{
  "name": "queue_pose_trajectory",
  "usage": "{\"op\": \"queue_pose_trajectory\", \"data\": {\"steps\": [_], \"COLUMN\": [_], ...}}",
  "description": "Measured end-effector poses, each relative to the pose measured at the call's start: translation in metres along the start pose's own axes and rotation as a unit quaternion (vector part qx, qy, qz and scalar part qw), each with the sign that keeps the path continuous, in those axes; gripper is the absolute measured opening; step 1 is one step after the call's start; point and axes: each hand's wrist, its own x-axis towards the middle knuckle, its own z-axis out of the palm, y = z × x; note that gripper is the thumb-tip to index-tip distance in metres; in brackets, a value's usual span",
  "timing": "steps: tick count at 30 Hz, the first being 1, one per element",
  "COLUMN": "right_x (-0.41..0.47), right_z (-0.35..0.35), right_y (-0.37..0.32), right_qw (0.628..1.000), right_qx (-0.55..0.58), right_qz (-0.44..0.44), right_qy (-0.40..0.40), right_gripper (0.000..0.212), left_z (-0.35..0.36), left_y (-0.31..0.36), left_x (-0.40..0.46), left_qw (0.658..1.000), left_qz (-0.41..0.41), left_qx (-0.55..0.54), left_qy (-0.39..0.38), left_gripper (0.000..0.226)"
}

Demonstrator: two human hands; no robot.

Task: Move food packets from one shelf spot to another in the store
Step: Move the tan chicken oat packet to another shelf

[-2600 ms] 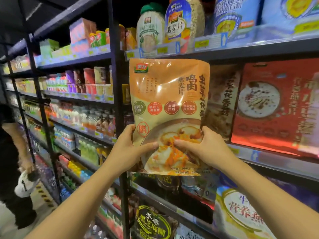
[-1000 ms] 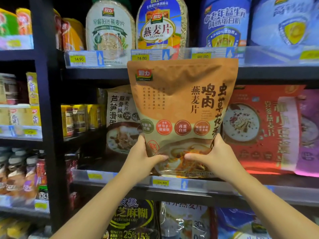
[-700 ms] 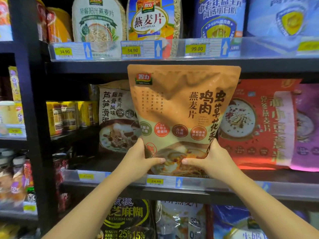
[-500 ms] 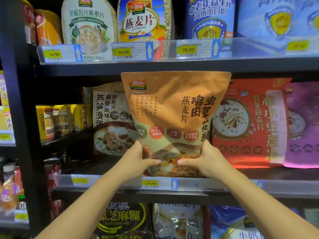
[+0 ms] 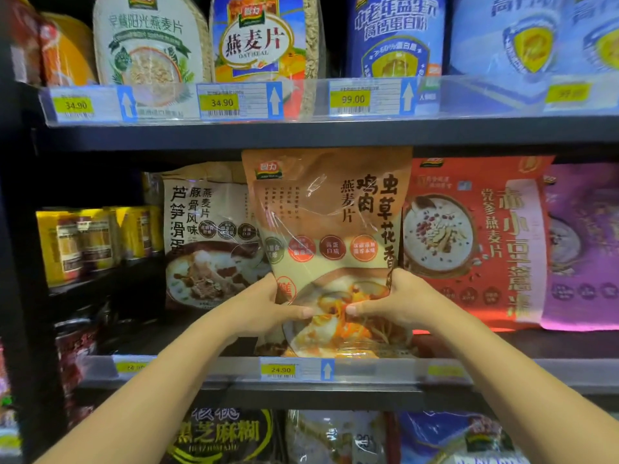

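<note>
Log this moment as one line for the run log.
stage: placing | orange oatmeal packet upright between beige packet and red packet | left hand, right hand grip its lower part | not released

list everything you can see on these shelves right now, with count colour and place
orange packet: 1, orange-brown, middle shelf centre, held upright
beige packet: 1, beige, left of it
red packet: 1, red, right of it
purple packet: 1, purple, far right
yellow packs: several, yellow, middle shelf left
oat bags: 2, white and blue-yellow, top shelf
blue packs: at least 2, top shelf right
price tags: several, yellow, shelf edges
left hand: grips the packet's lower left
right hand: grips its lower right
</note>
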Motion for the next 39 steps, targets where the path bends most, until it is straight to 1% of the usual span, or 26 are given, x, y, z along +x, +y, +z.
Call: {"op": "queue_pose_trajectory", "data": {"steps": [1,2,3,6,7,8,10,12,14,16,17,20,22,24,26,27,29,31,33,36,39], "right_x": [-0.001,-0.002,-0.003,-0.003,-0.002,0.000,0.001,0.000,-0.004,-0.007,-0.010,-0.017,-0.022,-0.027,-0.033,-0.036,-0.044,-0.051,-0.055,-0.062,-0.070], "right_z": [-0.005,-0.007,-0.007,0.001,0.004,0.006,0.008,0.009,0.010,0.008,0.007,0.001,-0.005,-0.010,-0.017,-0.020,-0.026,-0.032,-0.038,-0.044,-0.039], "right_y": [0.002,0.005,0.007,0.016,0.019,0.021,0.023,0.024,0.023,0.020,0.017,0.009,0.002,-0.003,-0.007,-0.009,-0.013,-0.017,-0.020,-0.024,-0.023], "right_qw": [1.000,1.000,1.000,0.999,0.999,0.998,0.997,0.997,0.997,0.998,0.998,0.998,0.998,0.997,0.996,0.995,0.993,0.993,0.995,0.996,0.994], "right_qx": [0.003,0.004,0.008,0.035,0.046,0.058,0.072,0.078,0.077,0.066,0.054,0.025,0.018,0.003,-0.034,-0.057,-0.088,-0.081,-0.038,0.031,0.008], "right_qz": [-0.001,0.003,0.014,0.031,0.027,0.025,0.030,0.028,0.020,0.014,0.016,0.042,0.059,0.068,0.076,0.081,0.085,0.085,0.080,0.072,0.086], "right_qy": [-0.008,-0.012,-0.011,-0.003,-0.004,-0.006,-0.003,-0.001,0.002,0.014,0.022,0.030,0.031,0.026,0.016,0.010,-0.002,0.007,0.034,0.046,0.061], "right_gripper": [0.112,0.108,0.100,0.077,0.075,0.077,0.082,0.083,0.082,0.087,0.093,0.114,0.125,0.137,0.148,0.150,0.144,0.134,0.126,0.120,0.125], "left_z": [0.001,0.003,0.005,0.013,0.015,0.016,0.017,0.019,0.021,0.022,0.023,0.019,0.014,0.007,-0.001,-0.005,-0.012,-0.017,-0.019,-0.016,-0.012], "left_y": [0.001,0.003,0.004,0.008,0.008,0.009,0.006,0.003,0.005,0.007,0.007,0.009,0.007,0.006,0.007,0.008,0.011,0.017,0.025,0.033,0.033], "left_x": [0.003,0.007,0.009,0.018,0.019,0.018,0.016,0.014,0.009,0.004,0.001,-0.011,-0.017,-0.024,-0.033,-0.037,-0.044,-0.051,-0.055,-0.059,-0.064], "left_qw": [1.000,1.000,0.999,0.999,0.999,0.999,1.000,1.000,0.999,0.998,0.997,0.994,0.992,0.993,0.990,0.987,0.979,0.974,0.978,0.988,0.984], "left_qz": [-0.001,-0.012,-0.025,-0.022,-0.023,-0.024,-0.023,-0.024,-0.037,-0.054,-0.059,-0.069,-0.070,-0.068,-0.072,-0.073,-0.075,-0.073,-0.064,-0.053,-0.055], "left_qx": [0.004,0.010,0.016,0.027,0.026,0.025,0.018,0.018,0.013,-0.003,-0.014,-0.028,-0.031,0.015,0.095,0.131,0.185,0.210,0.184,0.117,0.145], "left_qy": [-0.013,-0.019,-0.019,-0.012,-0.012,-0.014,-0.010,-0.007,0.008,0.033,0.042,0.084,0.104,0.095,0.071,0.059,0.049,0.054,0.070,0.089,0.087], "left_gripper": [0.056,0.045,0.035,0.032,0.028,0.024,0.023,0.028,0.043,0.052,0.056,0.081,0.083,0.082,0.089,0.094,0.102,0.103,0.099,0.092,0.091]}}
